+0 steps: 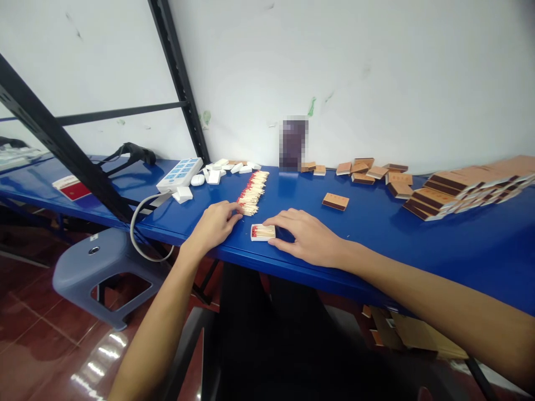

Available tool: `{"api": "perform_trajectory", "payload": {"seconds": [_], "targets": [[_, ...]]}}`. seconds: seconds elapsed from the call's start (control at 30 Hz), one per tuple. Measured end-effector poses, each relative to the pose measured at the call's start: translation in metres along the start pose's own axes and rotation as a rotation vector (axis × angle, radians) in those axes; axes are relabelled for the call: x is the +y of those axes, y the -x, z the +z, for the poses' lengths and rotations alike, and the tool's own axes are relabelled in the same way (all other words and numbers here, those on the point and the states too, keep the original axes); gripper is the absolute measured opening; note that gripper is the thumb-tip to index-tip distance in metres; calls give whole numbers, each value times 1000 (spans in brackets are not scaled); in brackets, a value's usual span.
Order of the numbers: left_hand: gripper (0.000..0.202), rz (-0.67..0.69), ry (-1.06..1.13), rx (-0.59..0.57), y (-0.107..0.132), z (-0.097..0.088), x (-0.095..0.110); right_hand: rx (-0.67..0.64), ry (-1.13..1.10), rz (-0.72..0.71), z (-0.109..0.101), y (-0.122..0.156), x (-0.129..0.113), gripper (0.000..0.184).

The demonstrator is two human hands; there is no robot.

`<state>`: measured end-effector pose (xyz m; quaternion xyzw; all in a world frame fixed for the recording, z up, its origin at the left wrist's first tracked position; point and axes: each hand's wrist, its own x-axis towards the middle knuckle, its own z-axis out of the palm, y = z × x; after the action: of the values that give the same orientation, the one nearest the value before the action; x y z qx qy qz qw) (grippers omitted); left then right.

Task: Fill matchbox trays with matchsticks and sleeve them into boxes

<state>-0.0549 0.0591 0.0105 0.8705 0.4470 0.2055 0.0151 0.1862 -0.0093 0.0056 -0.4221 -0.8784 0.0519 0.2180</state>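
Note:
A small white matchbox tray (263,239) holding red-headed matches lies flat near the front edge of the blue table. My right hand (309,238) grips its right end between thumb and fingers. Beyond the tray, a long heap of loose matches (253,195) runs away toward the wall, red heads to the left. My left hand (217,224) is at the near left end of this heap, thumb and fingertips drawn close together at the match heads. Whatever lies between those fingertips is too small to make out. To the right, a single brown matchbox sleeve (335,201) rests on the table.
White trays (214,177) lie scattered at the back left beside a white power strip (180,174) with a grey cable. Brown matchboxes (363,177) sit along the wall, with a large stack (460,186) at right. A grey stool (104,262) stands left below the table (376,245).

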Motion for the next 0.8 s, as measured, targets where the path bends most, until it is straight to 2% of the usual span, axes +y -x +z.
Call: {"api": "perform_trajectory", "payload": {"seconds": [0.5, 0.8], "targets": [[20, -37, 39, -11, 0, -4, 1, -7, 1, 3, -1, 0, -1, 35], [14, -8, 78, -74, 2, -7, -2, -11, -4, 8, 0, 0, 0, 35]]}}
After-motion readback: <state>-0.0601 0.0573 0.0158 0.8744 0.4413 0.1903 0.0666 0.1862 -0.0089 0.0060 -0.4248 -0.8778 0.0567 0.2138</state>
